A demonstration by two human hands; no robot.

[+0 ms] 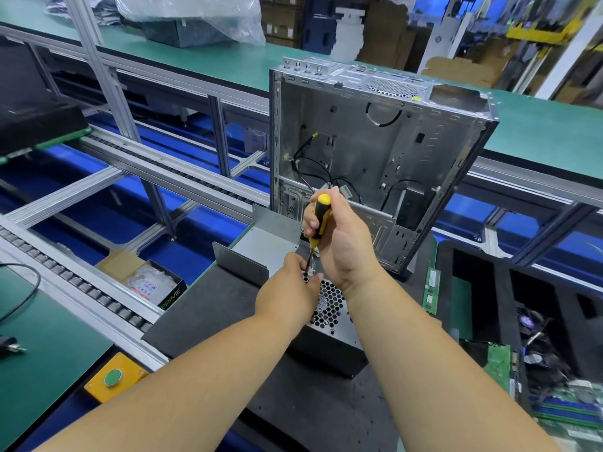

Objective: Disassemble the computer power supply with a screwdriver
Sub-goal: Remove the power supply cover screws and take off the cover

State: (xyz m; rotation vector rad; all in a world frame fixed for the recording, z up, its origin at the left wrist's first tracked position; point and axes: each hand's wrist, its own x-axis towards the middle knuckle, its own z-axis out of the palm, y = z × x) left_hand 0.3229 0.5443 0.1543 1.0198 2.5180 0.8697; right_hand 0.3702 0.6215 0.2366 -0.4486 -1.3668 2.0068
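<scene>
At centre frame, a worker's right hand (336, 236) wraps around the yellow-and-black handle of a screwdriver (319, 220), its shaft angled down toward the top edge of a computer power supply (329, 324); the left hand (290, 288) has its fingertips pinched at the shaft close to the tip, apparently to steady the bit on a screw, though the screw itself is hidden behind the fingers; the power supply sits on a dark mat (208, 308) just below the middle of the frame, a grey metal box with a honeycomb vent grille facing up and a darker side wall toward the camera, its casing looking closed and intact; a bent metal cover (261, 249) lies just beyond it, likely set aside to keep the working area free; behind, upper centre, an emptied computer case (375, 151) stands upright with loose black cables hanging inside; circuit boards (554, 402) fill a black tray at lower right.
</scene>
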